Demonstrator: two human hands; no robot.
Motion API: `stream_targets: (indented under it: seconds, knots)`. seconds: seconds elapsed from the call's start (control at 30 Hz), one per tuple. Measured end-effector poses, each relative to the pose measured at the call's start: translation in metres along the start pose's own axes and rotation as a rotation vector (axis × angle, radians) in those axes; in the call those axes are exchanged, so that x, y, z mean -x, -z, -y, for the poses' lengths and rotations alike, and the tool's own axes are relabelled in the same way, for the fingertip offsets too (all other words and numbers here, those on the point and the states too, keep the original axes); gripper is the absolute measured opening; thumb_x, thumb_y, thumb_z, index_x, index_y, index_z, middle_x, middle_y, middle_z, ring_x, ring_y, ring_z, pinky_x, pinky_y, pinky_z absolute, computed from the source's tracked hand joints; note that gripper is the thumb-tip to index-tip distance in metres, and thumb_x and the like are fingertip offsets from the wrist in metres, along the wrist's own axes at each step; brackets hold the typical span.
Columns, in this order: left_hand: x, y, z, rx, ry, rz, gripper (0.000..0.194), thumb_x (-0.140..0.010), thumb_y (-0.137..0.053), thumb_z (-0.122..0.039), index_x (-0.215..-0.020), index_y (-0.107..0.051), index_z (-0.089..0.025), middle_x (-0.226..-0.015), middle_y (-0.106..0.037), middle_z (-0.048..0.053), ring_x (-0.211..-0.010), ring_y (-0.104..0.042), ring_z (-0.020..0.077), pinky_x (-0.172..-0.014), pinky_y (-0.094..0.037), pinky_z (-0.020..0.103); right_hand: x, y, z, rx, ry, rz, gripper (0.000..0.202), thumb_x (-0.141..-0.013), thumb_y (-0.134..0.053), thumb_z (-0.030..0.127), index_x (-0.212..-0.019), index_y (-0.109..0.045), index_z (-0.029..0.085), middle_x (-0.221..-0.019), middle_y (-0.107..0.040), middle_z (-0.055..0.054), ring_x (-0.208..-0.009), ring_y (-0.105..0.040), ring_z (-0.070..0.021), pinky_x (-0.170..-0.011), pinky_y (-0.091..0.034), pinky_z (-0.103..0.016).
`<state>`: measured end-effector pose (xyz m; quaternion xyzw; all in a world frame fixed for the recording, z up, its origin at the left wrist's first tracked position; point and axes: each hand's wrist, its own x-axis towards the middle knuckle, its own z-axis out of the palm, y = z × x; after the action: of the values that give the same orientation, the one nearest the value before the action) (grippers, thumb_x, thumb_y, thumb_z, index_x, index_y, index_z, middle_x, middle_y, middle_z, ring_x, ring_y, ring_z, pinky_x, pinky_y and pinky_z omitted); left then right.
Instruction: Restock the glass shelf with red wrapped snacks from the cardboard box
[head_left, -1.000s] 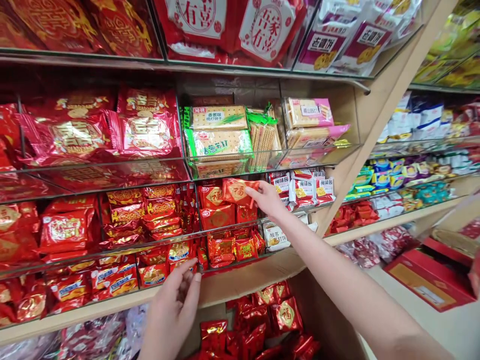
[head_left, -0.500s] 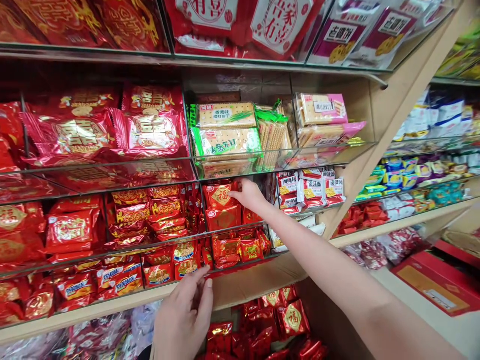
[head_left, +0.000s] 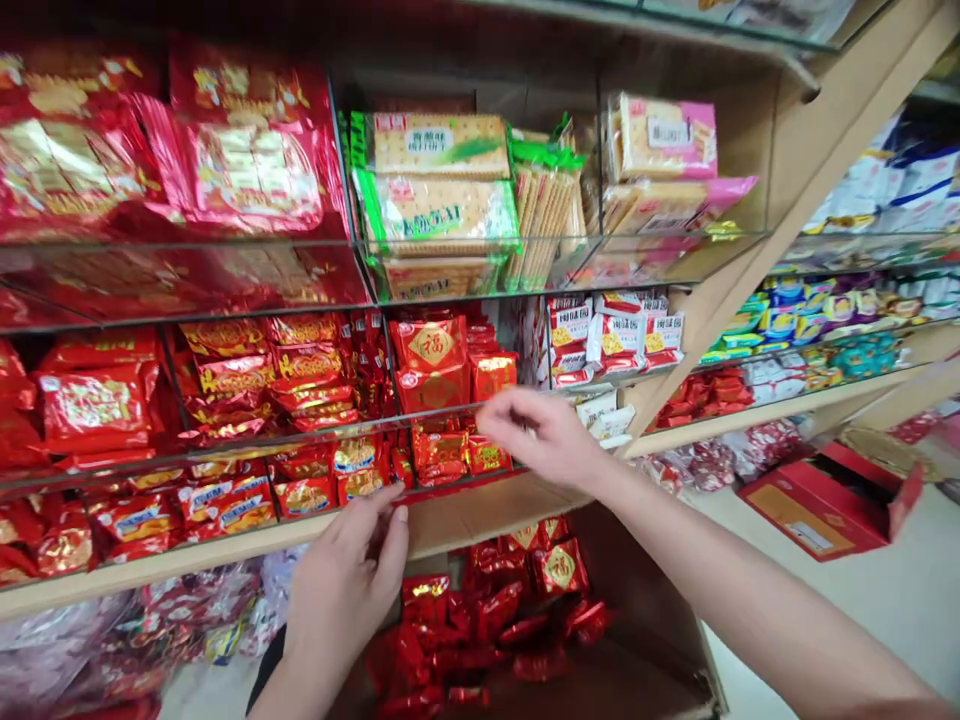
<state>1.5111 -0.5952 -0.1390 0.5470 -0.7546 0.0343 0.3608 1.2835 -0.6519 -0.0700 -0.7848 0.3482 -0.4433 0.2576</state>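
Observation:
My right hand [head_left: 538, 438] hovers in front of the glass-fronted shelf, fingers loosely bent and apart, with nothing visible in them. Just behind it, red packets with a gold diamond [head_left: 430, 345] stand stacked in a compartment. My left hand [head_left: 349, 575] is open near the shelf's front edge, thumb apart from the fingers, beside the raised flap of a cardboard box [head_left: 480, 518]. I cannot tell if it touches the flap. Inside the box below lie many loose red packets [head_left: 561, 566], some with the same gold diamond.
Green-wrapped crackers [head_left: 439, 210] fill the shelf above. White-and-red packets [head_left: 616, 335] sit right of the stack, other red packets [head_left: 97, 405] to the left. A wooden upright [head_left: 795, 230] divides the shelves. A red carton [head_left: 821, 500] stands on the floor at right.
My right hand has left the stacked red packets and drawn back, lower and to the right. The stack remains in its compartment. The view has tipped downward, showing more of the box.

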Motion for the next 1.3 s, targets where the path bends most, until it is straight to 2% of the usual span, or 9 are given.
stream_targets:
  seconds: [0.1,0.2,0.37,0.5,0.67,0.8,0.9,1.07,1.3]
  knots:
    - [-0.001,-0.003,-0.006,0.007,0.026,-0.014,0.022,-0.080,-0.053,-0.029,-0.101,-0.058,-0.022,-0.068,-0.060,-0.003,-0.060,-0.059,0.0114,-0.056,-0.043,0.021,0.070,-0.008,-0.004,-0.056,-0.204,0.545,0.014,-0.081,-0.049,0.022,-0.082,-0.063,0.018,-0.073,-0.064,0.000,-0.063,-0.056,-0.0103,-0.060,-0.044,-0.022]
    - [0.000,-0.007,-0.011,0.005,0.058,-0.020,0.023,-0.080,-0.053,-0.029,-0.100,-0.059,-0.022,-0.067,-0.059,-0.003,-0.058,-0.058,0.0117,-0.054,-0.043,0.021,0.131,-0.033,-0.044,0.154,-0.439,0.727,0.018,-0.073,-0.057,0.018,-0.089,-0.064,0.018,-0.082,-0.066,-0.004,-0.074,-0.059,-0.0162,-0.066,-0.045,-0.026]
    - [0.001,-0.013,-0.012,0.039,0.094,-0.021,0.024,-0.078,-0.054,-0.028,-0.100,-0.060,-0.021,-0.066,-0.058,-0.002,-0.054,-0.055,0.0114,-0.053,-0.044,0.023,0.180,-0.081,-0.109,0.329,-0.570,0.522,0.038,-0.073,-0.055,0.015,-0.109,-0.053,0.007,-0.112,-0.053,-0.021,-0.102,-0.050,-0.0271,-0.084,-0.039,-0.038]
    - [0.002,-0.009,-0.010,0.088,0.054,-0.042,0.022,-0.078,-0.056,-0.024,-0.099,-0.060,-0.022,-0.067,-0.057,-0.002,-0.055,-0.054,0.0110,-0.054,-0.045,0.023,0.178,-0.095,-0.121,0.212,-0.523,0.528,0.014,-0.071,-0.058,0.013,-0.085,-0.062,0.016,-0.089,-0.063,-0.007,-0.083,-0.056,-0.0190,-0.076,-0.041,-0.029]
    - [0.035,0.007,-0.018,0.292,-0.026,-0.217,0.032,-0.074,-0.058,-0.016,-0.104,-0.055,-0.025,-0.090,-0.060,0.002,-0.081,-0.059,0.0162,-0.075,-0.048,0.030,0.172,-0.076,-0.093,0.081,-0.538,0.340,0.012,-0.079,-0.053,0.027,-0.073,-0.055,0.017,-0.071,-0.058,-0.002,-0.066,-0.053,-0.0136,-0.063,-0.041,-0.025]
    - [0.075,-0.002,-0.044,0.507,0.365,0.137,0.030,-0.084,-0.047,-0.029,-0.114,-0.049,-0.024,-0.098,-0.059,0.005,-0.078,-0.060,0.0165,-0.070,-0.051,0.031,0.172,-0.065,-0.045,-0.565,-0.749,0.017,0.029,-0.071,-0.060,0.044,-0.072,-0.048,0.018,-0.063,-0.053,0.002,-0.057,-0.051,-0.0109,-0.059,-0.043,-0.025]
    - [0.087,-0.016,-0.062,0.737,0.613,0.339,0.030,-0.087,-0.037,-0.042,-0.106,-0.051,-0.022,-0.093,-0.062,0.005,-0.078,-0.060,0.0176,-0.069,-0.051,0.030,0.171,-0.070,-0.015,-0.831,-0.847,-0.072,0.036,-0.064,-0.067,0.046,-0.069,-0.045,0.018,-0.059,-0.050,0.005,-0.054,-0.049,-0.0098,-0.058,-0.042,-0.025]
    - [0.079,-0.023,-0.074,0.711,0.566,0.353,0.029,-0.087,-0.036,-0.044,-0.083,-0.056,-0.023,-0.077,-0.062,0.003,-0.068,-0.057,0.0174,-0.062,-0.049,0.029,0.162,-0.085,-0.002,-0.620,-0.667,-0.248,0.031,-0.075,-0.054,0.049,-0.071,-0.045,0.019,-0.064,-0.042,0.004,-0.059,-0.040,-0.0100,-0.057,-0.036,-0.022]
    - [0.064,-0.019,-0.071,0.595,0.457,0.082,0.037,-0.086,-0.035,-0.045,-0.072,-0.060,-0.023,-0.069,-0.061,0.003,-0.068,-0.058,0.0186,-0.063,-0.048,0.029,0.154,-0.090,-0.009,-0.208,-0.588,-0.528,0.039,-0.086,-0.035,0.047,-0.057,-0.033,0.021,-0.053,-0.032,0.003,-0.051,-0.032,-0.0120,-0.050,-0.027,-0.025]
